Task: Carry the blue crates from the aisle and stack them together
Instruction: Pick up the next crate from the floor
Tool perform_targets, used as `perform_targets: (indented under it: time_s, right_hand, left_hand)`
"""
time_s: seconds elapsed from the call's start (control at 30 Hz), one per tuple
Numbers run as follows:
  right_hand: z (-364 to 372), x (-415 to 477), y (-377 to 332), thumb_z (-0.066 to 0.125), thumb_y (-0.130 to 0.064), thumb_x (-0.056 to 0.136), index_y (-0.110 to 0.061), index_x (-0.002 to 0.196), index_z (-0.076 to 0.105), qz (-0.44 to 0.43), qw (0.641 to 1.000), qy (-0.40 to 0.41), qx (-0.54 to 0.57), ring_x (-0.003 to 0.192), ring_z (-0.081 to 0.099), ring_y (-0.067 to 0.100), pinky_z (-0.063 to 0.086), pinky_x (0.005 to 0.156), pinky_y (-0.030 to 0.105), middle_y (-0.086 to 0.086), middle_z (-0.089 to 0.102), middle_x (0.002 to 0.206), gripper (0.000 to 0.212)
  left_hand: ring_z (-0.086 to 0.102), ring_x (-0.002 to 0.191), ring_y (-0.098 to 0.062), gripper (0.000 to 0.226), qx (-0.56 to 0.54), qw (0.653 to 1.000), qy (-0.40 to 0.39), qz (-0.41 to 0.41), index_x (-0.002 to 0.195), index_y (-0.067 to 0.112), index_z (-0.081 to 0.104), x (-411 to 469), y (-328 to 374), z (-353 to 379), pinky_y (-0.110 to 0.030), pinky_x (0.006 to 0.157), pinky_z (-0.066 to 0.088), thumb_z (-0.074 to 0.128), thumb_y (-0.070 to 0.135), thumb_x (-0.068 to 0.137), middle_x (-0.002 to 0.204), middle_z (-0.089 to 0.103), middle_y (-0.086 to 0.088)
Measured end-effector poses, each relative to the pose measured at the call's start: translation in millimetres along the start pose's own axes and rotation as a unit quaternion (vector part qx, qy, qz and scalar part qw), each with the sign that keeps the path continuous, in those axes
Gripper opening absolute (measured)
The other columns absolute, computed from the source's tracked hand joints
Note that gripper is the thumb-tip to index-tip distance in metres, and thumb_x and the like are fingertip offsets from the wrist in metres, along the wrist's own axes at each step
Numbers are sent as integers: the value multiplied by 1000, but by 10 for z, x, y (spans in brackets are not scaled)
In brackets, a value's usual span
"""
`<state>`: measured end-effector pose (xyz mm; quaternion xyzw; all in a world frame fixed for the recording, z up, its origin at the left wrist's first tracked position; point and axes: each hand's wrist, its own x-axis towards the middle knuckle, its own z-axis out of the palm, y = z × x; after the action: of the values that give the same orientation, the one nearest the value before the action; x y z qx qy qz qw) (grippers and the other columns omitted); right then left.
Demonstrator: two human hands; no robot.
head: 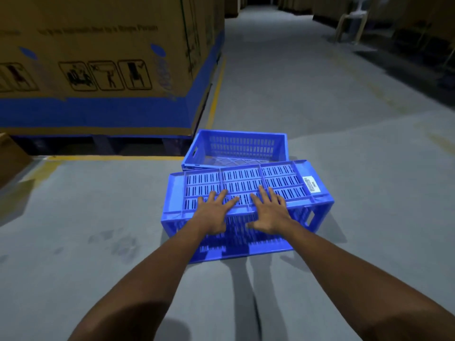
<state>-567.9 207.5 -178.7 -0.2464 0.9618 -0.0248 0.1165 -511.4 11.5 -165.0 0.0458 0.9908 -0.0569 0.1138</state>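
The near blue crate (283, 178) lies on its side on the floor (98, 217), long axis left to right and slotted wall up, touching the upright blue crate (236, 146) behind it. The left hand (216, 210) and right hand (268, 212) rest flat on that wall, fingers spread, gripping nothing.

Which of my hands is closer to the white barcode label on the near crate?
Right. The right hand rests flat on the near crate, left of the label; the left hand lies farther left on the same slatted face.
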Motion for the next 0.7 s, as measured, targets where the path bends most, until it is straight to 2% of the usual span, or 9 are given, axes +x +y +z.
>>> perform_targets:
  time_s: [0.07, 0.17, 0.3, 0.4, 0.5, 0.57, 0.6, 0.67, 0.7]
  right_hand:
    - [3, 15, 4, 51, -70, 81, -29, 156, 5, 4, 1000, 3, 7, 148, -17, 30, 2, 118, 50, 4, -19, 162, 97]
    - [-1, -34, 48, 30, -76, 88, -32, 156, 9, 4, 999, 10, 30, 149, -17, 26, -2, 118, 49, 0, -17, 163, 83]
    - [-25, -149, 66, 11, -79, 88, -38, 154, 6, 19, 999, -12, 40, 146, -26, 27, -16, 112, 62, 1, -24, 161, 78]
    - [27, -258, 50, 10, -78, 88, -33, 155, -1, 80, 996, 18, 44, 142, -32, 35, -17, 104, 71, 8, -32, 157, 82]
    - [120, -432, 1, 21, -75, 90, -23, 152, -16, 197, 968, 81, 131, 143, -28, 38, -9, 108, 70, 14, -33, 156, 89]
    - [97, -507, -84, 39, -65, 92, -18, 154, -13, 302, 918, 110, 234, 145, -22, 40, 2, 112, 66, 16, -31, 156, 93]
    - [57, -535, -120, 49, -57, 92, -14, 154, -13, 355, 879, 121, 294, 146, -16, 41, 9, 114, 62, 17, -29, 157, 98]
    - [22, -524, -111, 66, -37, 88, -6, 152, -14, 440, 764, 152, 447, 147, 8, 43, 26, 111, 54, 23, -10, 160, 107]
    - [15, -526, -81, 71, -28, 85, -2, 152, -10, 451, 700, 167, 529, 141, 29, 43, 35, 106, 51, 26, 14, 158, 109]
  left_hand:
    - [21, 137, -37, 86, 14, 999, 48, -3, 152, 46, 9, 9, -6, 17, -55, 103, 30, 59, 36, 82, 160, 12, -4]
    - [25, 133, -36, 77, 2, 996, 86, -33, 150, 46, 19, 14, 121, 54, -54, 100, 33, 57, 36, 84, 156, 21, -3]
    - [29, 133, -43, 76, 41, 998, 24, -39, 152, 35, 20, -93, 297, -67, -60, 101, 34, 62, 42, 88, 151, 28, -10]
    - [42, 123, -42, 74, 67, 996, 22, -49, 148, 24, 30, -233, 570, -193, -55, 97, 38, 65, 40, 84, 139, 40, -15]
    - [50, 113, -39, 71, 63, 996, 23, -53, 138, 18, 42, -342, 871, -260, -48, 91, 43, 69, 44, 77, 130, 46, -16]
    - [51, 113, -36, 72, 56, 997, 27, -39, 132, 14, 48, -417, 1034, -295, -44, 88, 45, 69, 53, 75, 127, 48, -15]
    - [51, 113, -34, 73, 60, 998, 30, -19, 129, 12, 51, -448, 1107, -321, -42, 88, 46, 67, 59, 76, 125, 50, -14]
    - [53, 114, -31, 74, 38, 999, 19, 23, 123, 10, 58, -490, 1205, -379, -40, 89, 46, 60, 69, 78, 122, 56, -15]
    - [55, 114, -32, 74, 6, 999, 4, 34, 120, 10, 61, -488, 1222, -417, -40, 89, 47, 58, 71, 78, 121, 58, -16]
